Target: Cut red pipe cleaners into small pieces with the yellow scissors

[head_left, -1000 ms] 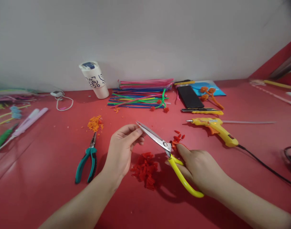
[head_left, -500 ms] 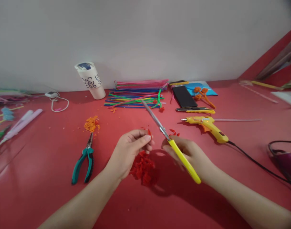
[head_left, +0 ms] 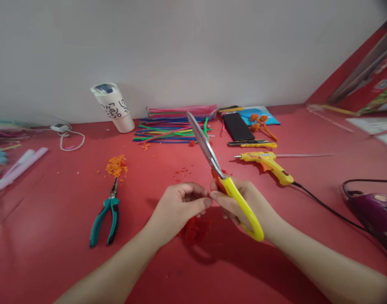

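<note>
My right hand (head_left: 244,202) grips yellow-handled scissors (head_left: 209,154), blades closed and pointing up and away toward the wall. A small red bit sits at the blade pivot. My left hand (head_left: 181,207) is curled in a pinch, its fingertips meeting my right thumb just below the pivot; what it pinches is too small to make out. Under both hands lies a pile of red cut pieces (head_left: 195,230), partly hidden by the left hand.
Teal pliers (head_left: 106,213) lie left, orange scraps (head_left: 116,165) beyond them. A yellow glue gun (head_left: 269,164) with black cord sits right, a purple appliance (head_left: 375,213) at the far right. Coloured pipe cleaners (head_left: 171,126), a white cup (head_left: 113,105) and a phone (head_left: 238,126) line the wall.
The scissors swung from lying low and pointing left to pointing up and away. My left hand left the blade tip and drew in against my right hand.
</note>
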`<state>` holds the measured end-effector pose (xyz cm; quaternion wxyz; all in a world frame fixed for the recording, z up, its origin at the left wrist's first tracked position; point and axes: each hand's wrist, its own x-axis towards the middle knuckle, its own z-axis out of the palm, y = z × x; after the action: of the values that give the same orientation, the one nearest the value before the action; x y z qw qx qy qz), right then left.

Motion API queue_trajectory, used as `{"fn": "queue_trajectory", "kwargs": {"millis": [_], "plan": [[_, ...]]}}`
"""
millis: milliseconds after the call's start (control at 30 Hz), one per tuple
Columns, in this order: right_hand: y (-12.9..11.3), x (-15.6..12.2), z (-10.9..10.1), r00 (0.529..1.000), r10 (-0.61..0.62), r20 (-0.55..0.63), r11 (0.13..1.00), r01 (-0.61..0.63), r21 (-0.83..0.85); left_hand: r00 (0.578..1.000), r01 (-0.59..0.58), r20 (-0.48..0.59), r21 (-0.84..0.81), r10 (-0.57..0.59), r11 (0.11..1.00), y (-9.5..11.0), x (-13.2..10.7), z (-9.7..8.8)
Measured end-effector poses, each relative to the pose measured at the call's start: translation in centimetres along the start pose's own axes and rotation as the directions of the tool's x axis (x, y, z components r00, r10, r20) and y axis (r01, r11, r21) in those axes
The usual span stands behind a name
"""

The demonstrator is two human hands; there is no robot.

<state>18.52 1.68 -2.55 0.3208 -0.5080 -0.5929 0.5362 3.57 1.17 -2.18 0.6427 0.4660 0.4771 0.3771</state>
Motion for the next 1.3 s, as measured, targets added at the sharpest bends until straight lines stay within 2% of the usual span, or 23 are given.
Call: {"fn": "queue_trajectory", "kwargs": {"millis": [133,200,267,333,433,533,700,867,1300], "plan": [[-0.3,0.2,-0.4,0.995,-0.102,-0.019,0.976,0.096,-0.196,0.998,0.0,-0.06,0.014,0.001,1.0,0.1,0.1,0.0],[0.0,0.3,-0.8,0.985,-0.17,-0.013,0.91,0.152,-0.386,0.989,-0.029,-0.147,-0.057,0.02,0.998,0.2,0.4,-0.5],[0.5,0.3,-1.3,0.979,-0.204,0.0,0.768,0.16,-0.62,0.965,-0.094,-0.256,-0.156,0.052,0.983,0.3,0.6,-1.1],[1.0,0.2,-1.6,0.976,-0.214,0.035,0.599,0.159,-0.785,0.942,-0.162,-0.325,-0.233,0.081,0.959,0.5,0.9,-1.7],[1.6,0.0,-1.7,0.966,-0.238,0.101,0.413,0.194,-0.89,0.927,-0.21,-0.364,-0.296,0.093,0.932,0.7,0.9,-2.3],[1.9,-0.2,-1.5,0.959,-0.25,0.136,0.307,0.212,-0.928,0.921,-0.234,-0.376,-0.327,0.101,0.915,0.9,0.8,-2.5],[2.2,-0.2,-1.3,0.949,-0.268,0.166,0.249,0.234,-0.94,0.91,-0.265,-0.399,-0.346,0.114,0.9,0.9,0.8,-2.6],[2.6,-0.2,-1.3,0.92,-0.344,0.189,0.209,0.272,-0.939,0.909,-0.267,-0.402,-0.351,0.113,0.898,0.8,0.8,-2.6],[2.7,-0.2,-1.1,0.906,-0.373,0.201,0.202,0.29,-0.935,0.909,-0.273,-0.398,-0.355,0.119,0.894,0.8,0.8,-2.5]]}}
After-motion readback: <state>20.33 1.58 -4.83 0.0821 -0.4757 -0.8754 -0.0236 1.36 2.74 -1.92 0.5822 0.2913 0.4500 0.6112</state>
